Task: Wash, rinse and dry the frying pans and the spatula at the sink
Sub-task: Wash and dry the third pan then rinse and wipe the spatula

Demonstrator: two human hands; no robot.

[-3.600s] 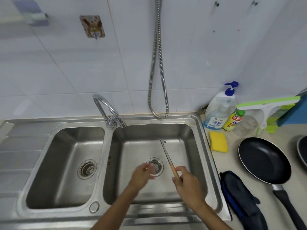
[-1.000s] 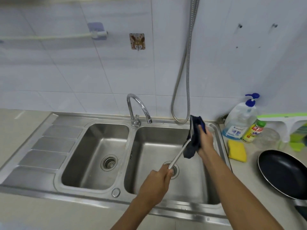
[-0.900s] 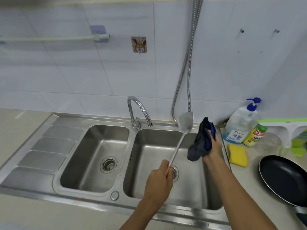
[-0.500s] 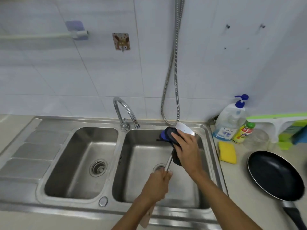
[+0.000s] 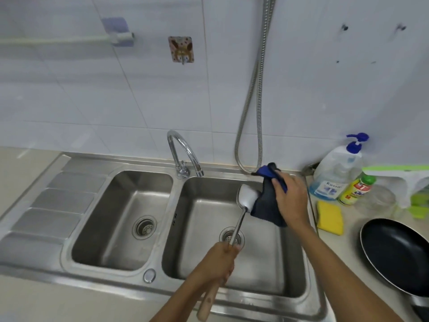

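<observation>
Two hands are on the spatula [image 5: 241, 219] now, over the right basin of the sink [image 5: 130, 169]. Nearest me, my left hand [image 5: 217, 263] has its grip closed around the spatula's shaft where metal meets the wooden handle, the handle's end poking out below toward the sink's front edge. From there the shaft runs up and away to the blade, which hangs above the basin near its back right corner.

My right hand [image 5: 291, 201] has its grip bunched on the dark blue cloth [image 5: 267, 203], and the cloth is pressed against the blade's right side. A few seconds ago that cloth lay on the surface and my right hand held the spatula; since then I have passed the spatula to the left hand and taken up the cloth, which has gone off the blade and back on, so I judge the spatula is washed, rinsed and being dried.

Right of the sink, on the surface, lies the yellow sponge [image 5: 329, 217], and beyond it one black frying pan [image 5: 397, 254], dry-looking and untouched. Farther back stand the soap dispenser [image 5: 336, 173] and the faucet [image 5: 183, 154], with no water visibly running.
</observation>
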